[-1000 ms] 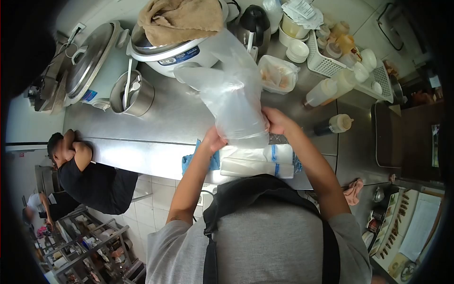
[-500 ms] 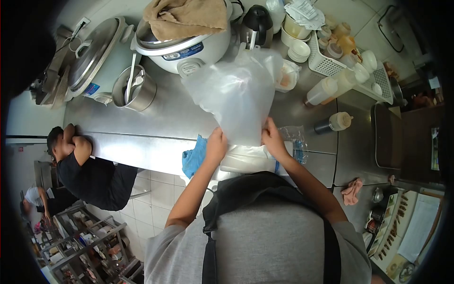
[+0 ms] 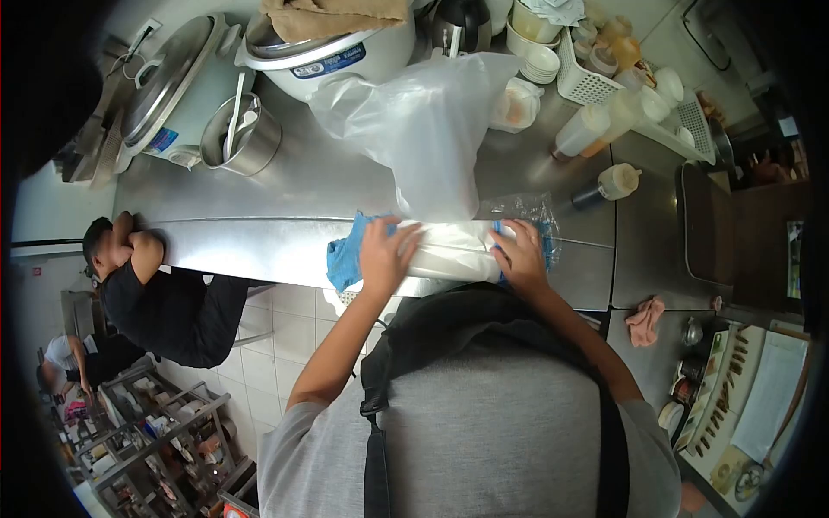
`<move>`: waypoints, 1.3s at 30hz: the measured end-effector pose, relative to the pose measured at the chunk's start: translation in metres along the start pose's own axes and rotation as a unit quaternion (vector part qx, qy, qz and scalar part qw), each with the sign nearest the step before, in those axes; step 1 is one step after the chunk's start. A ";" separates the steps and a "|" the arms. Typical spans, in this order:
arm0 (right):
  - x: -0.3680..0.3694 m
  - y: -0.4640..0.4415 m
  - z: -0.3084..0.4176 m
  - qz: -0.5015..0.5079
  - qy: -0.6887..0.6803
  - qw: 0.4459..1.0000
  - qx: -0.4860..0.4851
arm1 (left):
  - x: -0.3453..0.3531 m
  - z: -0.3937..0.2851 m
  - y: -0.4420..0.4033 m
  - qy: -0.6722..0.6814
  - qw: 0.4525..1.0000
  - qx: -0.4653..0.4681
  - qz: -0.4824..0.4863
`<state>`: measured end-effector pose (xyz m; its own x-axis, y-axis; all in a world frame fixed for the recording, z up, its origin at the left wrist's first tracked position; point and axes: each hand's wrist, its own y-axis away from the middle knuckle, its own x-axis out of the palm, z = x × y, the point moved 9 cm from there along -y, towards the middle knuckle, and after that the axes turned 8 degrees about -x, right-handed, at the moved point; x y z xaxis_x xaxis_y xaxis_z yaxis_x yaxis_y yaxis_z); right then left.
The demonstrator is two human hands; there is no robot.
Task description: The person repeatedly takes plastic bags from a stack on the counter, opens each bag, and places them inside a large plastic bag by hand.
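Note:
A folded bundle of white plastic bags (image 3: 451, 256) lies at the counter's front edge. My left hand (image 3: 385, 252) rests on its left end, fingers apart and holding nothing. On its right end lies my right hand (image 3: 521, 255), fingers spread. A translucent plastic bag (image 3: 432, 138) stands puffed up just beyond the bundle, with neither hand on it. Beside my left hand is a blue cloth (image 3: 345, 259). Clear crinkled wrapping (image 3: 535, 207) lies near my right hand, partly over something blue.
Along the back stand two large rice cookers (image 3: 332, 65) (image 3: 177, 91) and a metal pot with utensils (image 3: 242, 138). To the right are squeeze bottles (image 3: 580, 129), a dark sauce bottle (image 3: 609, 186) and a white basket (image 3: 587, 82). A person (image 3: 173, 302) sits at the left.
Both hands have let go of the translucent bag's near edge and moved down onto the white bundle. The bag now stands by itself, leaning slightly left.

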<state>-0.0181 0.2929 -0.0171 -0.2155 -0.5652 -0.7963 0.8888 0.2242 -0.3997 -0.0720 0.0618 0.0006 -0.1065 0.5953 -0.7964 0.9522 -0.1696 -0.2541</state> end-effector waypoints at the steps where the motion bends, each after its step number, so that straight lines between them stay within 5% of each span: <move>1: -0.002 0.008 0.003 -0.017 0.018 1.000 -0.015 | 0.003 -0.008 0.004 -0.013 0.999 0.031 -0.004; 7: -0.010 -0.001 0.005 0.017 -0.027 0.999 -0.033 | 0.012 -0.026 0.016 -0.015 0.988 0.152 0.017; 10: -0.021 -0.011 0.016 0.018 -0.023 0.998 -0.057 | 0.004 -0.026 0.017 0.031 0.990 0.134 0.034; 13: -0.010 -0.010 -0.007 0.059 -0.141 0.985 0.076 | 0.007 -0.013 0.009 0.108 0.988 0.014 0.112; 16: -0.047 -0.022 -0.003 -0.026 -0.261 0.939 0.223 | -0.008 -0.012 -0.005 0.238 0.950 -0.151 0.136; 19: -0.070 -0.035 -0.002 -0.008 -0.269 0.946 0.178 | -0.030 -0.031 -0.022 0.293 0.938 -0.095 0.160; 23: -0.121 -0.058 0.037 -0.096 -0.308 0.946 -0.007 | -0.067 -0.060 -0.037 0.400 0.911 0.023 0.099; 25: -0.129 -0.060 0.061 -0.095 -0.328 0.938 -0.052 | -0.077 -0.071 -0.040 0.464 0.880 -0.040 0.099; 28: -0.120 -0.051 0.059 -0.054 -0.427 0.896 0.112 | -0.073 -0.073 -0.039 0.522 0.838 -0.085 0.134; 33: -0.135 -0.067 0.078 -0.185 -0.412 0.892 -0.011 | -0.056 -0.081 -0.038 0.454 0.861 -0.114 0.196; 35: -0.117 -0.072 0.086 -0.165 -0.566 0.807 -0.027 | -0.042 -0.085 -0.036 0.399 0.860 -0.144 0.282; 37: -0.085 -0.067 0.103 -0.058 -0.814 0.578 0.017 | -0.039 -0.079 -0.042 0.418 0.859 -0.152 0.254; 39: -0.068 -0.057 0.115 0.058 -0.896 0.432 0.084 | -0.044 -0.067 -0.052 0.445 0.858 -0.181 0.184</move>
<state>-0.0077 0.2273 0.1125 0.3611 -0.2988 0.8834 0.9003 0.3586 -0.2467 -0.0971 0.0971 0.0856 0.3279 0.9447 -0.0110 0.9179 -0.3158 0.2401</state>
